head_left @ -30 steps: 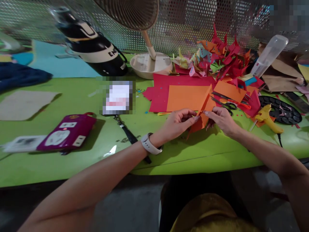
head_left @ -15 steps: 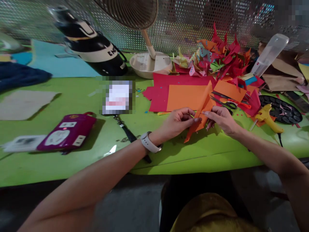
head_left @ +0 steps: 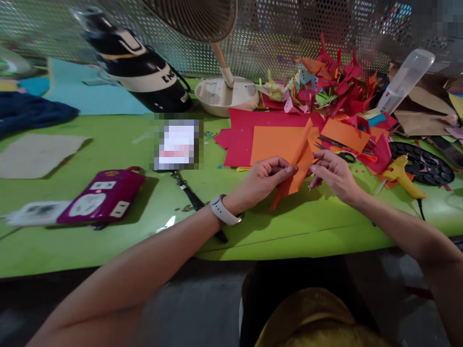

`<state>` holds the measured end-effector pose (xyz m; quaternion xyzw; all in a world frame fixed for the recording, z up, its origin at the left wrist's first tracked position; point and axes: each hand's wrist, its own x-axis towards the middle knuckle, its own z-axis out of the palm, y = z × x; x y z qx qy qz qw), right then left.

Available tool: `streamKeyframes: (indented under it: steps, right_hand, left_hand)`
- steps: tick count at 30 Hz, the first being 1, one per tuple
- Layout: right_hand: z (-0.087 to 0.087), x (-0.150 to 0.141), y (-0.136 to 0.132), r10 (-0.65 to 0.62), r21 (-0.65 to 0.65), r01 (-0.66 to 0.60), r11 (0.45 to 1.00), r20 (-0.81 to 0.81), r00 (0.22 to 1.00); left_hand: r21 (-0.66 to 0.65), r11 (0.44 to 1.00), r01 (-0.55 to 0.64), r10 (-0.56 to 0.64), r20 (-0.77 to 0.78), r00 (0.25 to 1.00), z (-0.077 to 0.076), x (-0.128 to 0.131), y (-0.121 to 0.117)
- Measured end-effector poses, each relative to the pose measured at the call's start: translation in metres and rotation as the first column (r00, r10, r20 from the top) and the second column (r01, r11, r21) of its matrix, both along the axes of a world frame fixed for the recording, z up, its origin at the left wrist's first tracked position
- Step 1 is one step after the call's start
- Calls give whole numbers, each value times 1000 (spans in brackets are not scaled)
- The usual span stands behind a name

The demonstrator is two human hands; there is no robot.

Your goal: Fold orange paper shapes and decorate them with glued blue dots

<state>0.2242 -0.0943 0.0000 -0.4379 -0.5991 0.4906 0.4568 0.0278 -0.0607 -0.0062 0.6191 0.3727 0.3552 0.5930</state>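
A folded orange paper piece stands tilted just above the green table, between my two hands. My left hand, with a white watch on its wrist, pinches the paper's left side with closed fingers. On the paper's right edge my right hand grips with thumb and fingertips. Behind them lie a flat orange sheet on red sheets.
Scissors and a yellow glue gun lie right of my hands. A heap of folded paper shapes, a fan base and a black bottle stand behind. A magenta pouch lies at the left.
The folded orange piece has turned and shifted a little left between my hands. My fingers have moved along its edges. The view has drifted slightly.
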Motion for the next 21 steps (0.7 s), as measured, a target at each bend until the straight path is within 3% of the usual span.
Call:
streamKeyframes:
  steps: [3, 8, 12, 16, 18, 21]
  right_hand:
    - [2, 3, -2, -75, 185, 51, 981, 128, 989]
    - [1, 7, -3, -229, 458, 50, 888, 345, 910]
    - [2, 11, 2, -171, 522, -90, 848, 431, 886]
    - [4, 14, 8, -98, 578, -143, 804, 366, 925]
    - [4, 14, 9, -94, 566, -123, 815, 338, 936]
    - [4, 12, 9, -112, 478, -66, 876, 335, 936]
  left_hand:
    - [-45, 999, -16, 18, 45, 999, -1, -1, 1]
    - [-78, 997, 10, -5, 71, 997, 0, -3, 1]
    - [-125, 992, 23, -10, 104, 994, 1, -3, 0]
    - [-122, 991, 57, -42, 125, 991, 2, -3, 0]
    - [-119, 990, 79, -64, 122, 990, 2, -3, 0]
    - [-138, 986, 92, -76, 116, 990, 1, -3, 0]
